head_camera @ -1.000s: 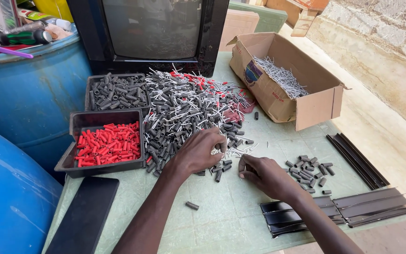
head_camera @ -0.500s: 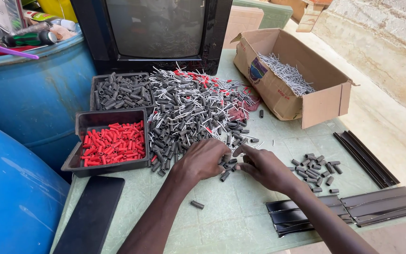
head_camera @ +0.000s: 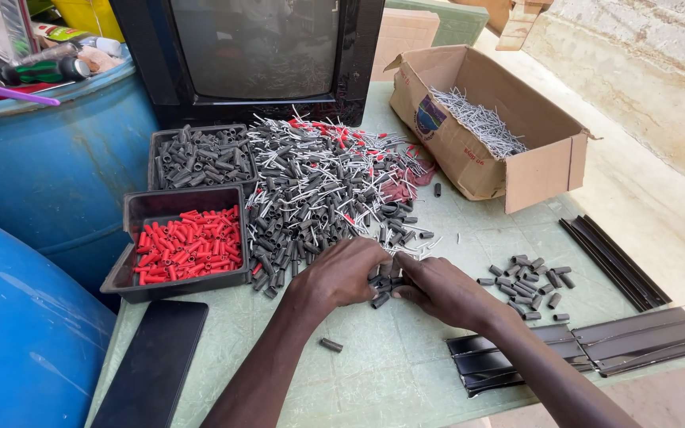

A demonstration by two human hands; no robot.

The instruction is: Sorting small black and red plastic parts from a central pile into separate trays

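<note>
Since a second ago the two hands have drawn together: the right hand (head_camera: 445, 289), then apart at 3 o'clock of the left, now meets the left hand (head_camera: 342, 273) fingertip to fingertip at the near edge of the big heap (head_camera: 323, 190). Both hands curl narrowly around a few dark sleeves (head_camera: 380, 279) pinched between them; exactly how many, and which way their long axes run, cannot be told under the fingers. The sleeves are short matte grey-black tubes, some with thin pale wire ends. One loose sleeve (head_camera: 331, 345) lies at 6 o'clock of the left hand, long axis running left-right. A small sorted cluster (head_camera: 529, 277) sits at 3 o'clock. Glossy red sleeves fill a black plastic tray (head_camera: 180, 246) at 9 o'clock, on the mottled green tabletop (head_camera: 374, 372).
</note>
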